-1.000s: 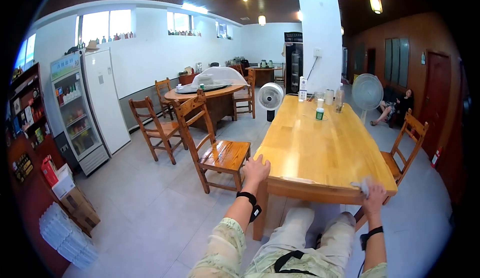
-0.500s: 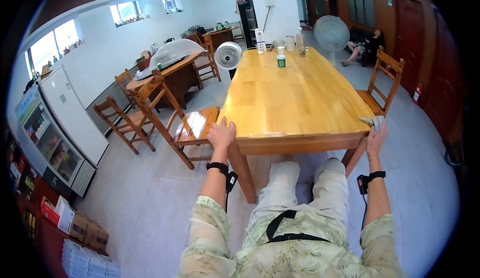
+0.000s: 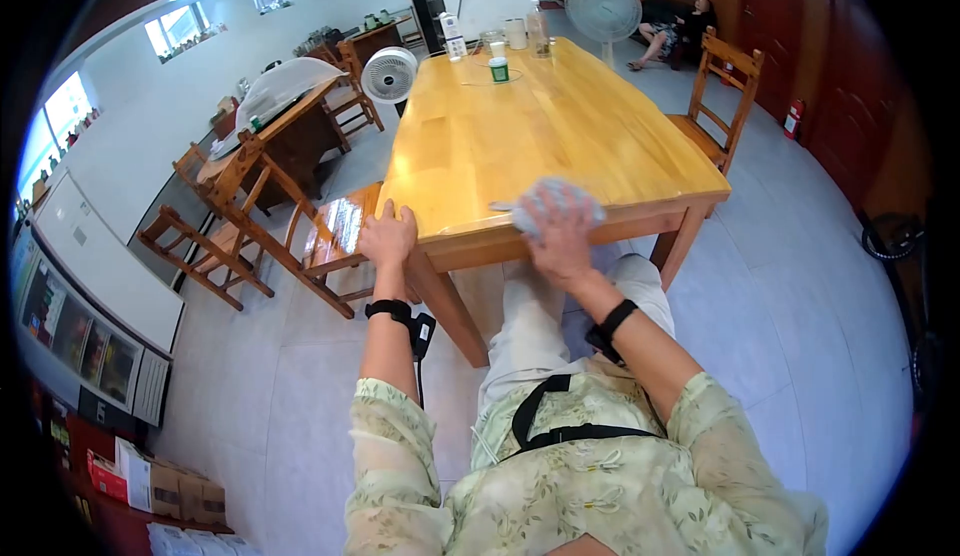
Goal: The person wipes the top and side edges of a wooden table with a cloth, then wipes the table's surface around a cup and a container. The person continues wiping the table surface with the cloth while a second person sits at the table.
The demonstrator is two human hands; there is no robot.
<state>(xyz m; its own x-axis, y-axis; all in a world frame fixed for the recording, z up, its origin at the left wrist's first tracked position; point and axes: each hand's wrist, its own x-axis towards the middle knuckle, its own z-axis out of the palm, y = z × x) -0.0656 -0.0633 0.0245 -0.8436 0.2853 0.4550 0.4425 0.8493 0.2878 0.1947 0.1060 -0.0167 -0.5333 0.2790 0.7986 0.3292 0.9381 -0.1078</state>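
Observation:
A long wooden table (image 3: 540, 141) with a glossy yellow top stands in front of me. My right hand (image 3: 562, 241) presses a crumpled grey cloth (image 3: 545, 196) onto the table's near edge, around its middle. The cloth shows between and beyond the fingers, partly covered by them. At the near left corner rests my left hand (image 3: 388, 236), its fingers apart on the wood and no loose object in it. Both wrists wear black straps with small devices.
At the table's far end stand a green-and-white cup (image 3: 499, 71), a white carton (image 3: 453, 38) and a clear bottle (image 3: 539, 34). Chairs flank the table, one left (image 3: 335, 231), one right (image 3: 715, 101). Two fans (image 3: 390, 76) stand beyond. A person (image 3: 680, 34) reclines at the back.
My right hand has moved the cloth left from the table's near right corner to the middle of the near edge. My left hand stays on its corner. The view has shifted.

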